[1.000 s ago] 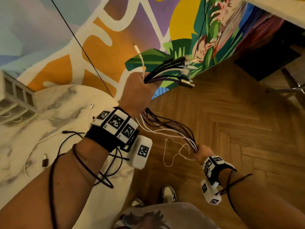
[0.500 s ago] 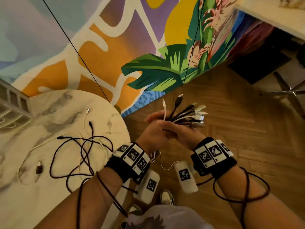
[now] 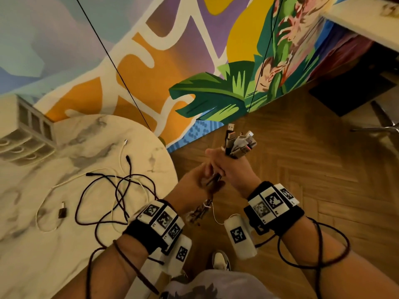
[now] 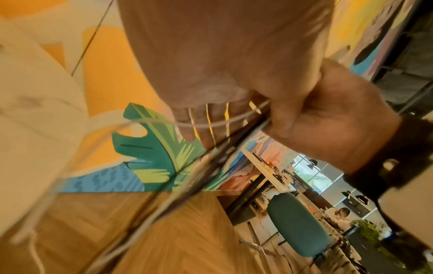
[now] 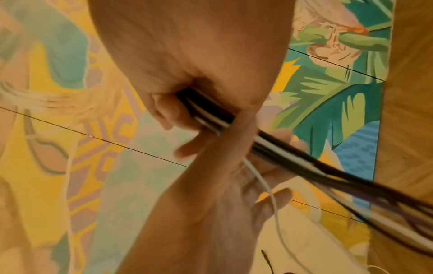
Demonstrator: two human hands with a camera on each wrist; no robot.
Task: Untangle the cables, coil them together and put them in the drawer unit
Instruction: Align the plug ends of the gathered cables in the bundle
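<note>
A bundle of black and white cables [image 3: 237, 143] stands with its plug ends pointing up above the floor. My right hand [image 3: 231, 169] grips the bundle just under the plugs; the right wrist view shows the fingers wrapped round it [image 5: 211, 118]. My left hand [image 3: 194, 182] holds the same bundle directly below, touching the right hand. The rest of the bundle [image 3: 200, 210] hangs down blurred between my wrists. More black and white cables [image 3: 121, 190] lie loose and crossed on the marble table [image 3: 54, 255]. The drawer unit [image 3: 28, 126] stands at the table's far left.
A small black adapter [image 3: 62, 212] lies on the table near a white cable. Behind the table is a painted wall. A chair base [image 3: 384, 124] and a white desk [image 3: 367, 22] are at the right. My shoe [image 3: 220, 260] is on the wood floor below.
My hands came together from far apart. The right hand took the bundle under the plugs, the left moved just below it, and the plug ends swung from pointing right to pointing up.
</note>
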